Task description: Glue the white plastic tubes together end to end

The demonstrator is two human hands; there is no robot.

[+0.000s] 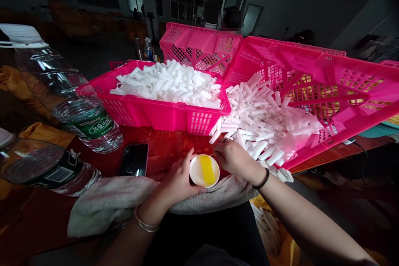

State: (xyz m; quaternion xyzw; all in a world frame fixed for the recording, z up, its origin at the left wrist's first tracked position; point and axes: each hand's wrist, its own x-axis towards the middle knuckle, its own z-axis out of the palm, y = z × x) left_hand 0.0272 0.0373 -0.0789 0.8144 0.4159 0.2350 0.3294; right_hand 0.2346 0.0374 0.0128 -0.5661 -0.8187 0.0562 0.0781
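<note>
My left hand (177,179) is curled around a small round white dish (195,173), thumb at its near edge and fingers along its far left side. A flat yellow strip (208,170) lies across the inside of the dish. Just right of the rim, my right hand (233,158) is closed in a pinch. Something thin shows between its fingertips and the top of the yellow strip, too small to make out. Beyond that hand, a heap of short white tubes (254,120) spills out of a tipped pink crate (314,56).
A pink basket (162,112) full of white tubes stands behind the dish. On the left are a large water bottle (90,112), a second bottle (40,166) and a phone (134,160). A grey towel (118,199) lies along the near edge of the red table (165,149).
</note>
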